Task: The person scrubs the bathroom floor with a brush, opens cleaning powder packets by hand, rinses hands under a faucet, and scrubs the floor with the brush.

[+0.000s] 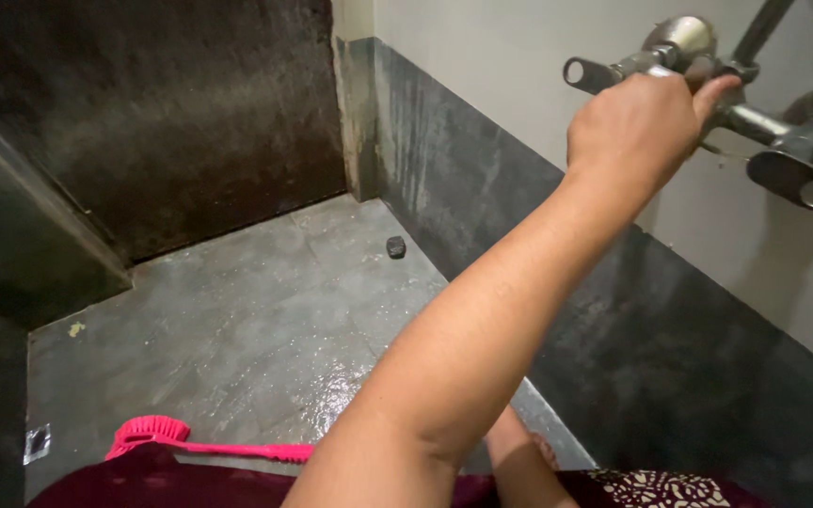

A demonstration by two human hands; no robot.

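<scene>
My right hand (646, 118) is closed around the metal lever of the wall tap (708, 71) up at two o'clock, fingers wrapped over the top and thumb pressed against the valve body (a second round handle (797, 179) juts out just to the right of it). My left hand is hidden below my forearm, so I cannot tell whether it is open or holding anything. A pink long-handled brush (199, 442) lies on the wet grey floor (237, 320) at seven o'clock, near my maroon garment (162, 484). A small dark lump (395, 246) sits by the wall base at twelve o'clock. The floor between is bare and glistening.
</scene>
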